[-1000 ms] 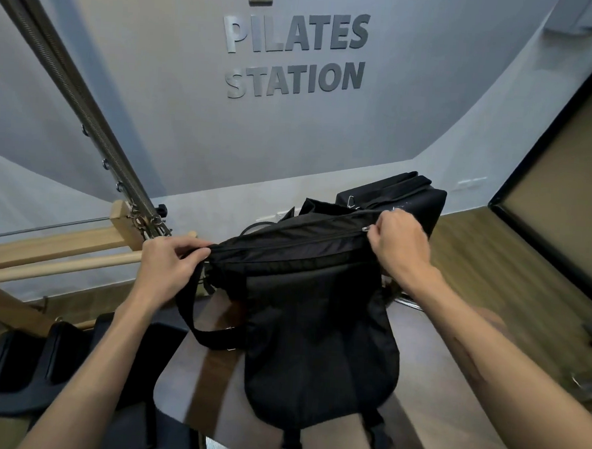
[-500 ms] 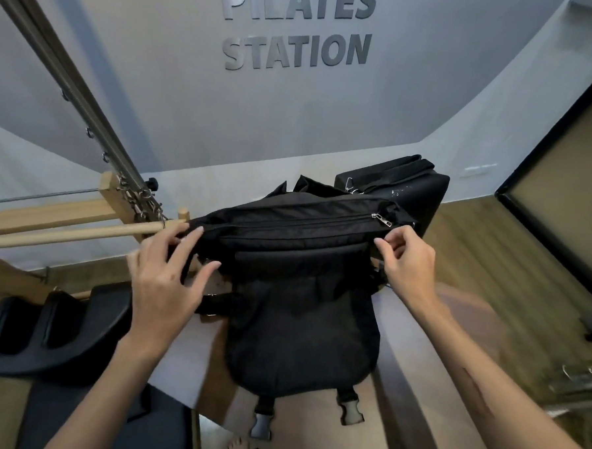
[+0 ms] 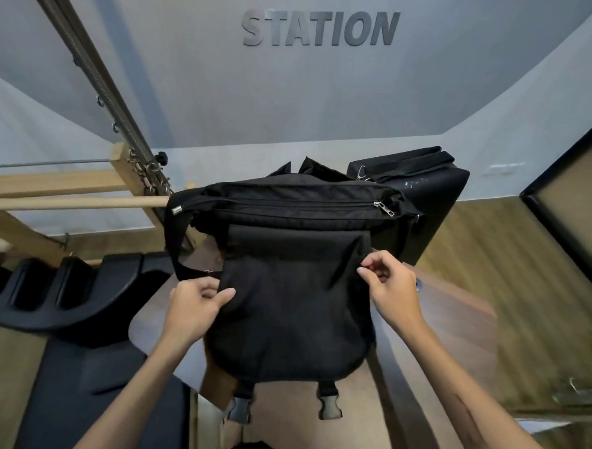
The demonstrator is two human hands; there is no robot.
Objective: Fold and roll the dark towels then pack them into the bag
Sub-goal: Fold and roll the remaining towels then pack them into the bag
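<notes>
You stand at a brown wooden bench (image 3: 460, 339) in a grey-walled room; raised letters on the wall (image 3: 320, 28) read STATION, and wood-look flooring (image 3: 492, 241) runs off to your right. To your left is a wooden frame (image 3: 53, 186) with a metal spring bar (image 3: 90, 72), and below it black padded equipment (image 3: 54, 294).

One black bag (image 3: 291, 286) sits on the bench in front of you, its top zip (image 3: 384, 208) run shut and its flap hanging down the front. Two buckles (image 3: 328, 406) dangle from the flap's lower edge. One black case (image 3: 422, 200) stands just behind the bag, to the right. No towels can be seen outside the bag.

Both your forearms reach forward. Your left hand (image 3: 194, 308) pinches the flap's left edge between thumb and fingers (image 3: 225, 294). Your right hand (image 3: 392, 289) is at the flap's right edge, fingers curled close together at the fabric; whether they actually grip it you cannot tell.
</notes>
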